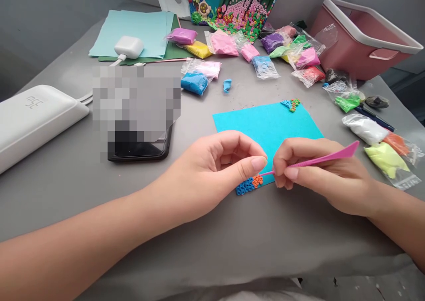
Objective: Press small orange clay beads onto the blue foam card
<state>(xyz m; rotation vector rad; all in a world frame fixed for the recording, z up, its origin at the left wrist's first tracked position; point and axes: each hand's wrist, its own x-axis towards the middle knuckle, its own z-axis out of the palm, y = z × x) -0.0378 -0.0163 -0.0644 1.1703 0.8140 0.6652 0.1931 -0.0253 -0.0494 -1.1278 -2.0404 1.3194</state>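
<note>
My right hand (318, 172) grips a pink plastic clay modelling tool (325, 156) like a pen. Its thin end points left, at a small patch of orange clay rings (257, 181) on the near corner of a bright blue sheet (255, 124). Beside the orange ones sit dark blue clay rings (245, 186). Above that corner, my left hand (212, 172) has its fingers curled and thumb and forefinger closed together; whatever is between them, if anything, is hidden. Blue, green and orange clay rings (291, 104) cover part of the sheet's far corner.
Bags of coloured clay (222, 43) lie across the back and right, near a pink bin (355, 44). A lump of blue clay (227, 86) is beyond the sheet. Left are a phone (139, 150), a white power bank (40, 119) and paper sheets (102, 35). A clay-decorated picture (239, 9) stands behind.
</note>
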